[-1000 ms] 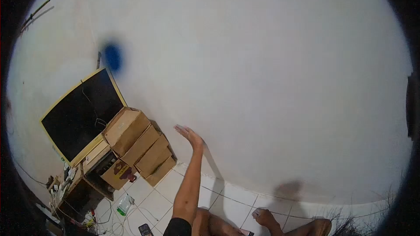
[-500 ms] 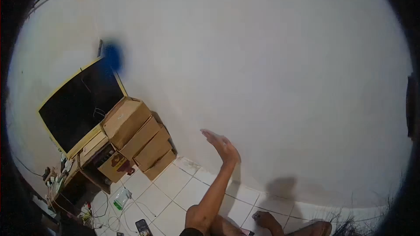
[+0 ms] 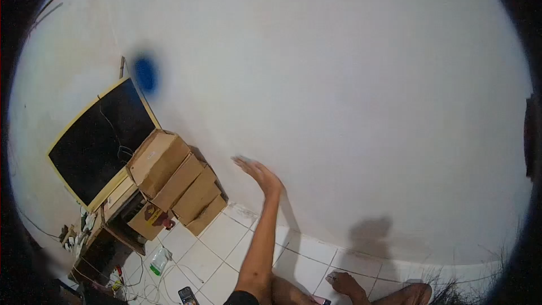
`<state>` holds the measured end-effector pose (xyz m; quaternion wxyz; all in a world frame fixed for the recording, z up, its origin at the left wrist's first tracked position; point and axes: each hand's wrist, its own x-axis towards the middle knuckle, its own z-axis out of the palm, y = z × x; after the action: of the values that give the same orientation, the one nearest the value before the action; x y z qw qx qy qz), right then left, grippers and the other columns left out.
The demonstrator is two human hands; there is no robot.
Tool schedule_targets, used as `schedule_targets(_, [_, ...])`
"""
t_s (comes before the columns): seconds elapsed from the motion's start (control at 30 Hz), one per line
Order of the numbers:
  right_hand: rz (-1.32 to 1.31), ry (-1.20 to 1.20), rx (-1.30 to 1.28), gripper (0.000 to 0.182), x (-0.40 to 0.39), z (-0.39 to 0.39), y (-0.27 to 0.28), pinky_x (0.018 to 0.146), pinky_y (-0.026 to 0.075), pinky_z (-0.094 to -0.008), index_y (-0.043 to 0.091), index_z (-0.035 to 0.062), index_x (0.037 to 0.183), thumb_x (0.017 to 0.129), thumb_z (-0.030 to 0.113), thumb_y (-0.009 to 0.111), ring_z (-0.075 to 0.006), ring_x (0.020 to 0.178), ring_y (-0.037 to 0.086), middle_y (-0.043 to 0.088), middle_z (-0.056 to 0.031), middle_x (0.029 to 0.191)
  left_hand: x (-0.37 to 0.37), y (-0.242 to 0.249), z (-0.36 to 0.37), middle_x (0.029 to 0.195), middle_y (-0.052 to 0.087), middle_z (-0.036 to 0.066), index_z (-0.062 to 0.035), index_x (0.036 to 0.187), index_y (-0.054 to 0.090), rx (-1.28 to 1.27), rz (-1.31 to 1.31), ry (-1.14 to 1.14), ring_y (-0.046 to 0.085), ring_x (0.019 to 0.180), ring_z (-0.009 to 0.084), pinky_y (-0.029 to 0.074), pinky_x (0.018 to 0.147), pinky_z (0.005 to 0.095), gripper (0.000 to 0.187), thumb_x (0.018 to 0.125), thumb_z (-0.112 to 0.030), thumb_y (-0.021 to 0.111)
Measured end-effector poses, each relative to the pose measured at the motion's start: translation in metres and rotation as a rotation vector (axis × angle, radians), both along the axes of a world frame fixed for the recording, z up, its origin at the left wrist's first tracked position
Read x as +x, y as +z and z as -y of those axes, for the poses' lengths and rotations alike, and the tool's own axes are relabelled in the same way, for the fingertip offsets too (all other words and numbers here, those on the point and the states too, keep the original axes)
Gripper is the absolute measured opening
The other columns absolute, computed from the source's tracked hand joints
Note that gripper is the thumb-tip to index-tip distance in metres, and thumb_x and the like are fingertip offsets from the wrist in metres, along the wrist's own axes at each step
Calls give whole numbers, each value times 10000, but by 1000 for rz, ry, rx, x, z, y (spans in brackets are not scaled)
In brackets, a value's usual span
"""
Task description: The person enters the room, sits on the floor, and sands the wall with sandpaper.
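My left hand (image 3: 258, 175) is raised in front of the pale wall, bent at the wrist, with its fingers stretched out to the left. Nothing shows in it. A black sleeve (image 3: 241, 298) covers the upper part of that arm. Low down, over the tiled floor and between my bent legs, my right hand (image 3: 341, 283) looks curled closed. What its fingers hold, if anything, is hidden. Close to it, a small pinkish-edged dark object (image 3: 320, 300) is partly cut off by the bottom edge.
Several cardboard boxes (image 3: 186, 189) are stacked against the wall (image 3: 361, 107). Beside them a yellow-framed screen (image 3: 101, 141) stands on a wooden cabinet (image 3: 121, 231). On the white tiles (image 3: 223, 240) lie a phone (image 3: 187, 295), a green-and-white packet (image 3: 160, 261) and loose cables (image 3: 164, 288).
My left hand has moved left and slightly up, with the forearm now more upright. My right hand stays low in nearly the same place. The view has shifted a little.
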<state>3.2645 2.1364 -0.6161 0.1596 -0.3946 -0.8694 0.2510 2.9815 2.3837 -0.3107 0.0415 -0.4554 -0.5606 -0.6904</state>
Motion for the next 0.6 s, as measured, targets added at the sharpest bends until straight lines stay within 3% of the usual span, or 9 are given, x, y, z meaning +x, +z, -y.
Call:
schedule_targets(0.07, [134,38,-28,355,-2,-5,-10,856,482,-457,642,38,1038,941,332,469,-371,951,617,639,-176,1069,32,-13,19,1544,-132,243,68,1458,-84,0,-40,-27,-111,1442,359,-45,1162,470,715,1024,-422,202])
schedule_targets(0.17, [-38,-59,-46,365,0,5,0,874,472,-455,639,38,1034,952,339,450,-368,958,615,645,-177,1046,79,-44,46,1539,-140,253,77,1454,-88,22,-105,-98,-114,1438,374,-39,1160,473,687,1031,-371,214])
schedule_targets(0.27, [-14,-164,-323,385,-4,12,55,887,466,-444,640,45,1051,954,366,451,-379,967,608,652,-178,1028,82,-54,53,1536,-149,257,77,1452,-99,-33,-116,-122,-122,1436,379,-40,1159,479,679,1032,-346,226])
schedule_targets(0.33, [-69,-122,-285,409,0,9,36,871,468,-439,639,44,1050,952,395,453,-380,959,610,657,-185,1008,79,-49,52,1536,-152,255,74,1452,-105,-69,-89,-123,-127,1436,376,-40,1160,479,686,1030,-346,235])
schedule_targets(0.43, [-214,-116,-139,423,6,19,15,836,469,-435,632,35,1021,949,415,461,-382,924,615,660,-195,975,43,-15,40,1538,-152,248,68,1454,-105,-97,1,-109,-131,1437,365,-39,1166,467,703,1026,-369,242])
schedule_targets(0.6, [-73,-102,-207,392,-2,10,31,796,474,-443,624,31,992,938,395,487,-389,886,622,659,-209,944,-60,23,-35,1538,-172,229,65,1451,-113,-106,224,-72,-139,1440,335,-58,1173,438,743,1021,-448,211])
